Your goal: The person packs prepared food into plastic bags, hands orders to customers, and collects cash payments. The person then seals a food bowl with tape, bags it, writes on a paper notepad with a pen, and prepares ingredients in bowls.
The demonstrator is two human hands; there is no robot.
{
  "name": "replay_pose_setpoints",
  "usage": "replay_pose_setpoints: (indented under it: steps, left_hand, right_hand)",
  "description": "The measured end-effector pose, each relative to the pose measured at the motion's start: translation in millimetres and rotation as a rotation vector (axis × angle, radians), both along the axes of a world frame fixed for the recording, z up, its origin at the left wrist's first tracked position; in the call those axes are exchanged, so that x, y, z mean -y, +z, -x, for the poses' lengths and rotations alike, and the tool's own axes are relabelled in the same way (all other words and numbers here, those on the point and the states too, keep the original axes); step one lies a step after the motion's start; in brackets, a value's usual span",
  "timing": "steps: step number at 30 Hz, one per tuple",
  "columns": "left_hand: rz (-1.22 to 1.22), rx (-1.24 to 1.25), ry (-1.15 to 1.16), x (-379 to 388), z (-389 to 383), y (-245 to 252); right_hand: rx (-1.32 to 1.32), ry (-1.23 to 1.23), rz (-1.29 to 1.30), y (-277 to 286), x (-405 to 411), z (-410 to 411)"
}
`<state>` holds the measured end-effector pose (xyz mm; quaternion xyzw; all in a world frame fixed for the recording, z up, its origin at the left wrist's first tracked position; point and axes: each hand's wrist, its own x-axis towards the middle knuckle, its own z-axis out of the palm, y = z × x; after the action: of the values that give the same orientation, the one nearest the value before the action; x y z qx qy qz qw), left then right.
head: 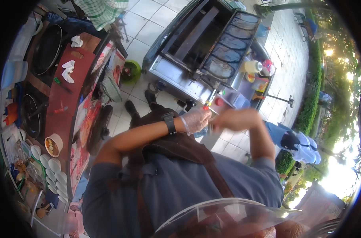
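My left hand, in a clear plastic glove and with a black watch on its wrist, has curled fingers at the cooker's front corner. Small red and yellow pieces show at its fingertips; whether it grips them is unclear. My bare right hand is motion-blurred just to the right, its fingers and anything in them indistinct. Before me stands a metal cooker with a dark open trough and a row of oval moulds. A bluish plastic container and a red round lid lie beyond my hands.
A yellowish bottle stands beside the cooker. On the left, a red-brown counter carries knives, tissues, stacked white cups and a filled paper cup; dark pans lie behind. A green basin sits on the tiled floor.
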<state>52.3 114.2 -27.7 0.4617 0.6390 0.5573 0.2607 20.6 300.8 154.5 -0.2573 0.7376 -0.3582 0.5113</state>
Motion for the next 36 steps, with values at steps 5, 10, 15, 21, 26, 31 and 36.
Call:
replay_pose_setpoints:
  steps: [5, 10, 15, 21, 26, 31, 36]
  left_hand:
    - [0.169, -0.609, -0.072, -37, -26, -60]
    - [0.064, -0.588, 0.027, -38, -34, -66]
    - [0.076, -0.099, -0.035, -24, -12, -28]
    - [0.04, -0.306, -0.018, -21, -10, -33]
    - [0.07, -0.073, -0.05, -17, -6, -23]
    - [-0.021, -0.358, -0.035, -17, -12, -37]
    - [-0.017, 0.289, -0.073, -6, 2, -14]
  right_hand:
    - [-0.605, -0.22, -0.686, -82, -24, 221]
    - [-0.484, -0.149, -1.082, -201, -47, 316]
    - [-0.464, -0.084, -1.018, -243, -50, 337]
    - [-0.354, -0.173, -1.068, -251, -48, 354]
    - [-0.274, -0.069, -1.057, -268, -71, 361]
    - [-0.202, -0.299, -1.134, -251, -69, 355]
    - [-0.317, -0.16, -1.135, -199, -56, 335]
